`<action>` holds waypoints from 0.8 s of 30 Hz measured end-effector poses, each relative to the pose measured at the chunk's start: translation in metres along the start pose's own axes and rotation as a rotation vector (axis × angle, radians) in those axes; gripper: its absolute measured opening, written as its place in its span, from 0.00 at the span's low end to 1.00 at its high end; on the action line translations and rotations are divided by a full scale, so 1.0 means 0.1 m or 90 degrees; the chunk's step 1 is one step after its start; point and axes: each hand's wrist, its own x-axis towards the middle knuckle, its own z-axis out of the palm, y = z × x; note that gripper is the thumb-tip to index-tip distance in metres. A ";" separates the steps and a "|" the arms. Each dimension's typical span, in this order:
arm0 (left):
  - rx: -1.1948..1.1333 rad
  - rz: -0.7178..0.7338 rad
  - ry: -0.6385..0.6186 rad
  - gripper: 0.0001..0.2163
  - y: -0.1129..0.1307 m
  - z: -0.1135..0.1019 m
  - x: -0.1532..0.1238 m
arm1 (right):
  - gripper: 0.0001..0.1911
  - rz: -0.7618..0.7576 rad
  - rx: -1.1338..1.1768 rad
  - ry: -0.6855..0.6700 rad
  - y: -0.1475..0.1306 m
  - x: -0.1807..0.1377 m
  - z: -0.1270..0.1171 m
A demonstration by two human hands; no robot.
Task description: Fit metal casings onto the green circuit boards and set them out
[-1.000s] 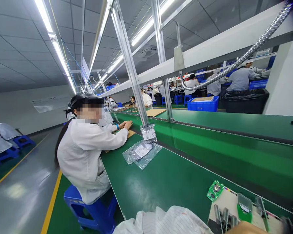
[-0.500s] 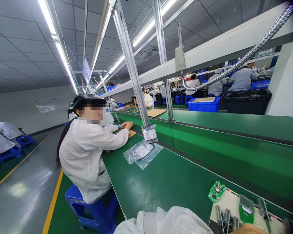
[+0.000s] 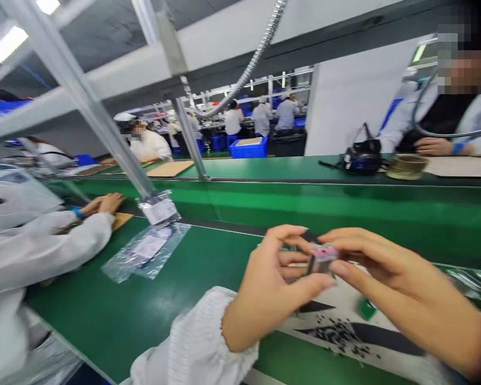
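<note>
My left hand [image 3: 270, 291] and my right hand [image 3: 401, 291] meet over the green bench [image 3: 136, 315], both pinching a small metallic part with a pink top [image 3: 321, 258]. The fingers of both hands are closed round it. Under my hands lies a white sheet [image 3: 347, 326] scattered with tiny dark pieces and a small green item [image 3: 366, 309]. My left sleeve is white with fine stripes. The view is blurred by motion.
Clear plastic bags [image 3: 146, 251] lie on the bench to the left, and one hangs on the metal post [image 3: 104, 128]. A person in white works at the left [image 3: 44, 246]. Across the conveyor sit another person [image 3: 449, 117], a dark bag [image 3: 363, 156] and a tape roll [image 3: 406, 166].
The view has swung right and down from the seated neighbour and the ceiling. My two hands have come into view, holding the small part together over the white sheet.
</note>
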 end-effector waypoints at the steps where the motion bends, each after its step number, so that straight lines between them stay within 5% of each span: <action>1: -0.029 -0.022 -0.007 0.25 -0.03 -0.01 0.05 | 0.12 0.025 0.049 -0.019 -0.05 0.04 -0.01; 5: 0.091 -0.022 -0.035 0.22 -0.13 -0.10 0.24 | 0.12 0.191 0.089 -0.032 0.00 0.17 0.02; 10: 0.390 -0.029 -0.108 0.12 -0.28 -0.29 0.45 | 0.12 0.375 -0.151 -0.154 0.37 0.29 0.07; 24: 0.741 -0.107 -0.279 0.17 -1.10 -0.55 0.75 | 0.11 0.451 -0.379 -0.360 0.90 0.27 0.62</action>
